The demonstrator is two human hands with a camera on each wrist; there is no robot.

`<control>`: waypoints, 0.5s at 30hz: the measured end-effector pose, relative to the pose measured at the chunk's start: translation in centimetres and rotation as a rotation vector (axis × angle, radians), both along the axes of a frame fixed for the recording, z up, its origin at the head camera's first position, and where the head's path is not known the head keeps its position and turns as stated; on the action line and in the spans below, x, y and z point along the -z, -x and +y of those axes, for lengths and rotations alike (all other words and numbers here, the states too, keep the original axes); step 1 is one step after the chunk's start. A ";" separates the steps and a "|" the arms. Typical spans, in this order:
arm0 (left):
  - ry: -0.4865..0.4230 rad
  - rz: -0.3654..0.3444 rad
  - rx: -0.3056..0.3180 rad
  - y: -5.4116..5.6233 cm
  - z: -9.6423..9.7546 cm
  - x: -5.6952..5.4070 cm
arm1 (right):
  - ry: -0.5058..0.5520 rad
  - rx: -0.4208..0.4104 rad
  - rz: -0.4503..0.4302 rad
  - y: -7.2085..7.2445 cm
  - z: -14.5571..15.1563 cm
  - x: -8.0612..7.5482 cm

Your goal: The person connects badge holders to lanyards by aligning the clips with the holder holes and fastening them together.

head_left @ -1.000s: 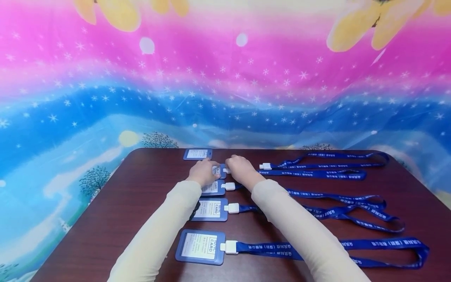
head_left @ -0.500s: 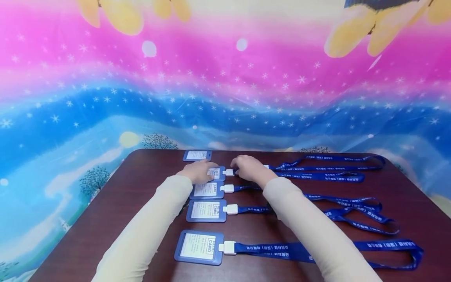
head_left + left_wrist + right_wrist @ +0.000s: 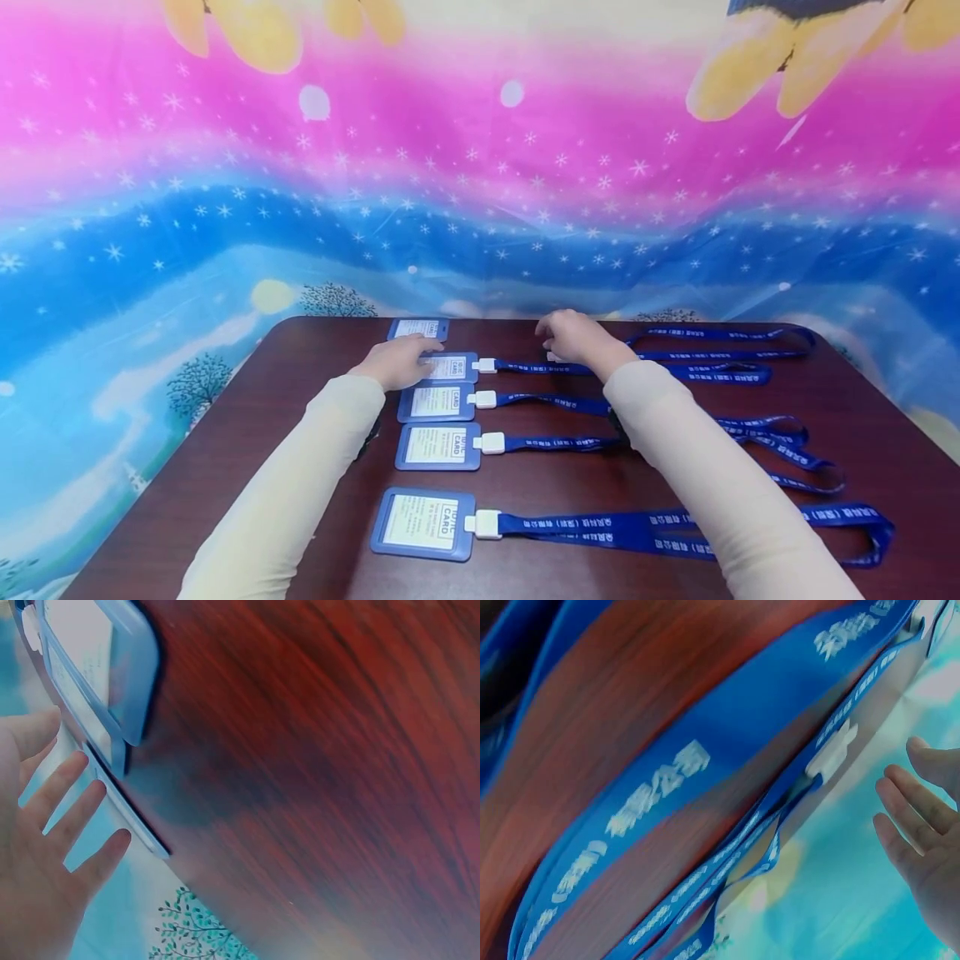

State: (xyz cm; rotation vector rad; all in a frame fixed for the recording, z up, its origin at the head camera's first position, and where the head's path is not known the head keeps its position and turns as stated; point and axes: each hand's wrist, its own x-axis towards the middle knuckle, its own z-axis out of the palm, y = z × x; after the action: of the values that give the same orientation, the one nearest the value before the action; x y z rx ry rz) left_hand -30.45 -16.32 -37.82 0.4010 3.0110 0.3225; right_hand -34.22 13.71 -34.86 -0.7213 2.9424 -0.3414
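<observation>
My left hand (image 3: 397, 360) hovers at the left end of a blue badge holder (image 3: 457, 367), which is joined to a lanyard by a white clip (image 3: 487, 366). Its fingers are spread and hold nothing in the left wrist view, close to the holders' edges. At the back edge of the table lies a badge holder (image 3: 422, 328) with no lanyard joined to it. My right hand (image 3: 581, 340) is above the loose white clip (image 3: 832, 754) of the farthest blue lanyard (image 3: 720, 335). Relaxed fingers (image 3: 896, 844) show apart from that clip in the right wrist view.
Nearer to me, more badge holders (image 3: 422, 523) lie in a column on the dark wooden table (image 3: 247, 433), each clipped to a blue lanyard (image 3: 555, 530) stretching right. A colourful curtain (image 3: 480, 208) hangs right behind the table's back edge.
My right hand has moved right, from the clip of the second-farthest badge holder to the loose clip. My left hand has drawn back to the left, uncovering more of that holder.
</observation>
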 end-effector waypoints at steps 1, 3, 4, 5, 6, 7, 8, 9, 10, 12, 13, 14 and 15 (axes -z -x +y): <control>0.003 0.004 0.001 0.0 -0.1 0.0 | -0.003 0.003 -0.001 0.1 0.3 -0.1; 0.005 0.008 0.003 0.0 -0.3 0.1 | -0.005 0.012 -0.009 0.1 0.9 -0.2; 0.004 0.008 0.002 -0.1 -0.4 0.2 | -0.004 0.017 -0.014 0.2 1.2 -0.2; 0.004 0.007 0.000 -0.1 -0.5 0.2 | -0.010 0.018 -0.013 0.2 1.5 -0.2; 0.000 0.004 -0.004 -0.1 -0.5 0.2 | -0.014 0.022 -0.013 0.2 1.7 -0.1; -0.006 0.002 -0.008 -0.2 -0.6 0.2 | -0.019 0.022 -0.013 0.3 2.0 0.0; -0.009 0.002 -0.010 -0.2 -0.7 0.2 | -0.023 0.022 -0.012 0.3 2.2 0.1; -0.011 0.002 -0.015 -0.2 -0.8 0.3 | -0.026 0.020 -0.011 0.4 2.3 0.2; -0.011 0.004 -0.017 -0.2 -0.9 0.3 | -0.028 0.021 -0.013 0.4 2.5 0.4; -0.012 0.008 -0.020 -0.2 -1.1 0.4 | -0.020 0.025 -0.022 0.5 2.7 0.8; -0.009 0.012 -0.019 -0.2 -1.2 0.4 | -0.014 0.027 -0.026 0.5 2.7 1.1; -0.004 0.015 -0.020 -0.2 -1.4 0.5 | -0.007 0.028 -0.028 0.5 2.7 1.3; -0.001 0.017 -0.021 -0.2 -1.5 0.5 | -0.003 0.028 -0.027 0.5 2.7 1.6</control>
State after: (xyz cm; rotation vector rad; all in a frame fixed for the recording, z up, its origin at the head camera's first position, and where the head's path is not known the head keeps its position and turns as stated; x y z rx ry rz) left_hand -30.29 -17.82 -38.34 0.3737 3.0337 0.3234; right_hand -34.70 16.42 -36.44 -0.6704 2.9294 -0.3469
